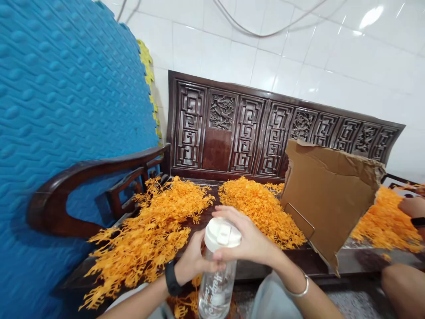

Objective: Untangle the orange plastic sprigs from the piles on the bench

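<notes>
My left hand [191,260] is wrapped around the upper body of a clear plastic water bottle [215,288] with white lettering, held upright in front of me. A black watch sits on that wrist. My right hand [247,239] is curled over the bottle's white flip-top lid [222,232], fingers closed around its rim. A silver bangle circles the right wrist. Just beyond the bottle, piles of orange plastic sprigs [156,230] lie on a dark wooden bench seat [299,257].
The carved wooden bench back [232,128] stands against white wall tiles. A blue foam mat [66,110] leans at the left behind the armrest [99,177]. A torn cardboard sheet [327,195] stands among the sprigs. Another person's hand [411,206] and knee [401,288] show at right.
</notes>
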The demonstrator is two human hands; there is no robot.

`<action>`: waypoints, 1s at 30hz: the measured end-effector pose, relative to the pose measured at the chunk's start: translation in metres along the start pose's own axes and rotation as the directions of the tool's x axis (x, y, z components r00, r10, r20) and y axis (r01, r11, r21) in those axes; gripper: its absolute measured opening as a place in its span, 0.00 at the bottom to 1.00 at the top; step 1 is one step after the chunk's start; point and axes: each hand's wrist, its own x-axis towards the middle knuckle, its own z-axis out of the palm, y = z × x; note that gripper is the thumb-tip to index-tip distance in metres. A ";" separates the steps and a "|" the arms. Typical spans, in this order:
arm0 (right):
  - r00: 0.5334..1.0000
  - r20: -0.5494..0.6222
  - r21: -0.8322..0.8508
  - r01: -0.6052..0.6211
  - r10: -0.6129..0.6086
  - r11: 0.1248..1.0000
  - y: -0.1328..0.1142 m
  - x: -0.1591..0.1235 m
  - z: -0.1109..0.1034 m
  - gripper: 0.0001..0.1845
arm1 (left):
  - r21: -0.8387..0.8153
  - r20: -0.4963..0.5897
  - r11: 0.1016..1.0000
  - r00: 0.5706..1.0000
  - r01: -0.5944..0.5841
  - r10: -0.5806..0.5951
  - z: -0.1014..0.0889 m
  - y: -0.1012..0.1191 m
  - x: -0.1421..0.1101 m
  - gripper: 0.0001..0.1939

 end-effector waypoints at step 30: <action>0.823 -0.537 -0.298 -0.392 0.186 0.870 0.063 0.215 -0.029 0.28 | 0.079 -0.410 0.997 0.912 0.004 0.029 0.003 -0.006 0.011 0.08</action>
